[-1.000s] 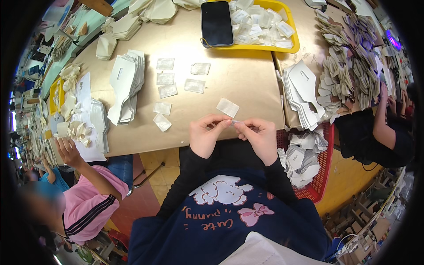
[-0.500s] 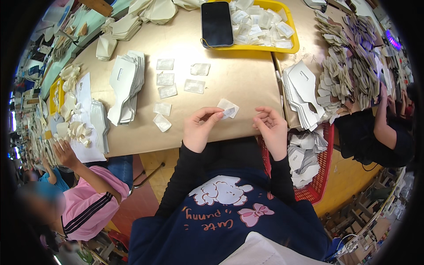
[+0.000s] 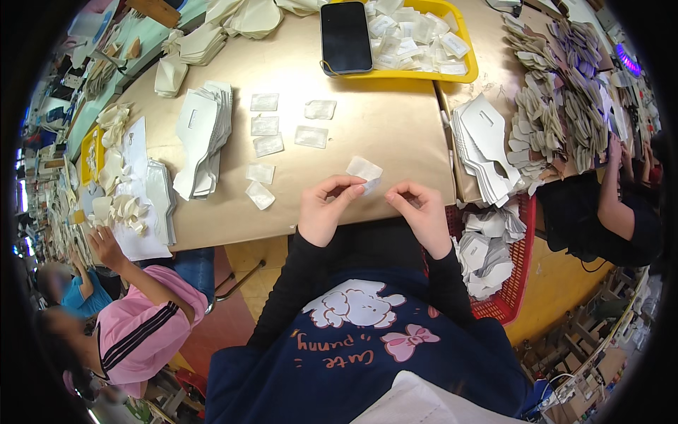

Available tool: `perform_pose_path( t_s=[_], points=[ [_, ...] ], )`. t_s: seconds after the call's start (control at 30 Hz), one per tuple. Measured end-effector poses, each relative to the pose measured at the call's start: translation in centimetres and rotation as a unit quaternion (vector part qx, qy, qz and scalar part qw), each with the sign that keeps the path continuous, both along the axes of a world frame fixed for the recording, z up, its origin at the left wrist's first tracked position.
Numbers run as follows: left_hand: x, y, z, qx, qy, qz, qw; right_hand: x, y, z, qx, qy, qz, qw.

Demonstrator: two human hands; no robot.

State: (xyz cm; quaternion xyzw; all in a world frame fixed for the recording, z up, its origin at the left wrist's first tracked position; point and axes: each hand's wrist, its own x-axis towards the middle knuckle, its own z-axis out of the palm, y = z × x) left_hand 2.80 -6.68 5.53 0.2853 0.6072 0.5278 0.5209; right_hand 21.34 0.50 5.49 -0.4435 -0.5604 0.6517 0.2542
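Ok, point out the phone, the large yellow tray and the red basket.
Phone [image 3: 346, 39]: head view, on the middle of its dark screen.
Large yellow tray [image 3: 424, 75]: head view, on its near rim.
Red basket [image 3: 520, 268]: head view, on its right-hand wall.

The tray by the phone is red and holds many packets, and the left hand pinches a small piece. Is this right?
Not quite: in the head view, the tray is yellow, not red. It holds many packets, and the left hand pinches a small piece.

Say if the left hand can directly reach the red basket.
Probably not: the left hand pinches a translucent piece, and the right hand and sleeve sit between it and the red basket.
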Motion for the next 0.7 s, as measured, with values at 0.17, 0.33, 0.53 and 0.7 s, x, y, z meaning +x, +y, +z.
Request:
perform_pose_path(
  t_s=[0.17, 0.33, 0.53, 0.7],
  points=[
    [-0.2, -0.1, -0.3, -0.007, -0.045, -0.003, 0.999, -0.6, -0.4, 1.0, 0.317, -0.073, -0.002, 0.946],
    [0.0, -0.1, -0.4, -0.012, -0.117, -0.005, 0.993, -1.5, -0.5, 1.1, 0.441, -0.113, -0.023, 0.890],
    [-0.4, -0.3, -0.4, -0.004, -0.144, -0.022, 0.989, -1.7, -0.2, 0.6, 0.468, -0.111, -0.012, 0.877],
    [-0.1, -0.3, -0.3, -0.005, -0.147, -0.011, 0.989, -1.6, -0.2, 0.7, 0.478, -0.115, 0.010, 0.871]
  ],
)
